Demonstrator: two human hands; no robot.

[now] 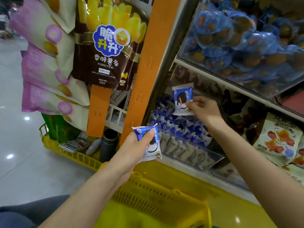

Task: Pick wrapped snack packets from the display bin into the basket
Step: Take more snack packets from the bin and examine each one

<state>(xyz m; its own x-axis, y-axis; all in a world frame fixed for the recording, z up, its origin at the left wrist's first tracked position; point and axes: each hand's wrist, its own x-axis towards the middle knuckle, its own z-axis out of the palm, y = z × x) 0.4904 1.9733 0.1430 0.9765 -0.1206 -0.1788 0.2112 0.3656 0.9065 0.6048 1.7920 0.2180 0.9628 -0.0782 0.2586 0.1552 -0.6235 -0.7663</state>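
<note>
The left hand (136, 145) was curled round a small bundle of blue-and-white packets (154, 145), held just above the far rim of the yellow basket (156, 191). The right hand (205, 109) pinched a single packet (181, 97) by its lower edge, lifted clear above the heap of like packets in the clear-fronted display bin (205, 152). The two hands were apart, the right one higher and nearer the shelf.

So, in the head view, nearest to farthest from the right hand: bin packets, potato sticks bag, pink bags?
From the right hand:
1. Bin packets, just below it.
2. Potato sticks bag, hanging up to the left.
3. Pink bags, far left edge.
</note>
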